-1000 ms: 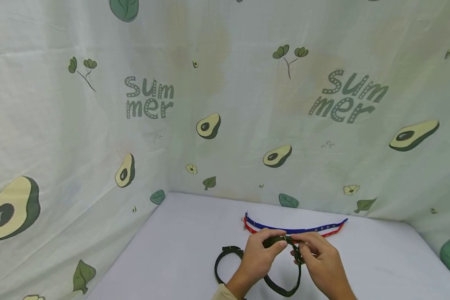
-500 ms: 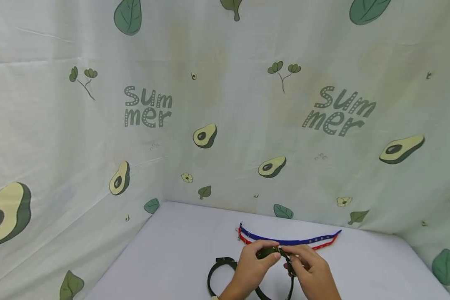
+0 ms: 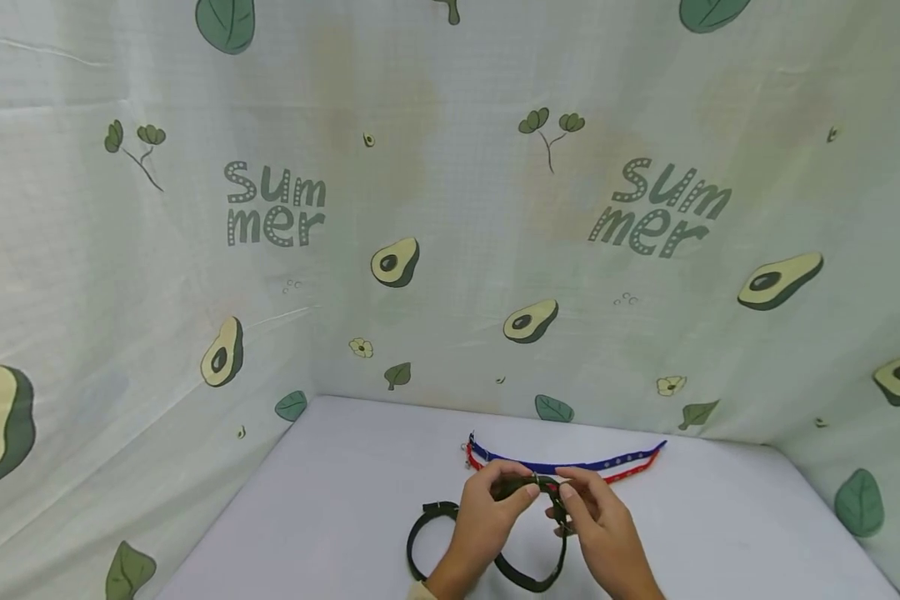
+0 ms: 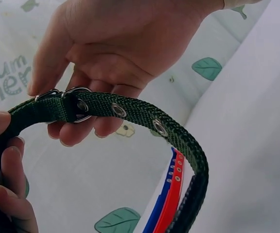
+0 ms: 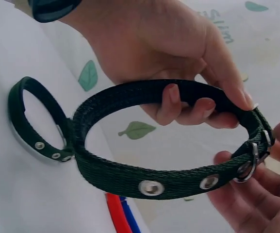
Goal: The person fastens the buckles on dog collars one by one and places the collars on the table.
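Note:
A dark green webbing dog collar (image 4: 144,114) with metal eyelets forms a loop held up between both hands. My left hand (image 3: 487,517) grips its upper left side; in the right wrist view, this hand's fingers curl inside the loop. My right hand (image 3: 603,525) pinches the strap on the other side of the metal buckle (image 5: 254,158). A short gap separates the two hands' fingertips. In the left wrist view, several right-hand fingers lie beneath the buckle. A second dark green collar (image 5: 18,111) rests looped on the table, partly hidden behind my left forearm in the head view.
Behind the hands, a blue collar (image 3: 615,461) and a red collar (image 3: 633,472) lie stretched out side by side on the white table (image 3: 360,467). A printed cloth backdrop (image 3: 450,350) rises at the table's back and left.
The head view has shifted, moving the whole scene in frame. My right fingertips have drawn slightly apart from my left ones, exposing more strap by the buckle. Both hands keep their grip.

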The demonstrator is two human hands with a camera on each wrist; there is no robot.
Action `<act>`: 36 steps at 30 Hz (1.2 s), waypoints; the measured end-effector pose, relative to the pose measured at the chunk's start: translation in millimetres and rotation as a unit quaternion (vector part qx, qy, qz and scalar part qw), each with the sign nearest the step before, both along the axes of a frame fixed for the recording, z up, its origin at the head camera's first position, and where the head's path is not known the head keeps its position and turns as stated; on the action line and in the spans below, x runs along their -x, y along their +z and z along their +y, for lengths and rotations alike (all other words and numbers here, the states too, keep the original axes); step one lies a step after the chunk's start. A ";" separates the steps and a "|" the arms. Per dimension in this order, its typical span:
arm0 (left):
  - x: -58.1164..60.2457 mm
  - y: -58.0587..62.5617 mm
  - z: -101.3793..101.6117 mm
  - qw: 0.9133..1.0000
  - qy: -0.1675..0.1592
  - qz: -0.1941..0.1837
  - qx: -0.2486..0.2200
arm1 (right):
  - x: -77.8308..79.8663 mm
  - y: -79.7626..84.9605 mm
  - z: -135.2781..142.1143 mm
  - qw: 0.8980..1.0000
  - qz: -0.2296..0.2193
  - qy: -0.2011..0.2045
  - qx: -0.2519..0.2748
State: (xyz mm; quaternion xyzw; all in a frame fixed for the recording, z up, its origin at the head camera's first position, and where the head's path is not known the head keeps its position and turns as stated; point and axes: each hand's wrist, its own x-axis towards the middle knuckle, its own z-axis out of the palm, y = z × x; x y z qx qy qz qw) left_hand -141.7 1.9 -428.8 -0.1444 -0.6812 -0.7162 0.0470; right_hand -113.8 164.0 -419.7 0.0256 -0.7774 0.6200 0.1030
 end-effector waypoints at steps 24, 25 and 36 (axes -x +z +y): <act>7.8 -4.6 -16.9 0.994 -0.047 -0.006 0.098 | -2.2 -16.4 -2.7 0.992 0.060 -0.026 -0.105; 8.2 -5.6 -17.5 0.994 -0.048 -0.002 0.103 | -2.3 -16.6 -2.8 0.992 0.061 -0.025 -0.107; 10.5 -8.7 -17.7 0.986 -0.041 0.052 0.154 | 0.8 -18.8 2.9 0.995 0.021 -0.018 -0.099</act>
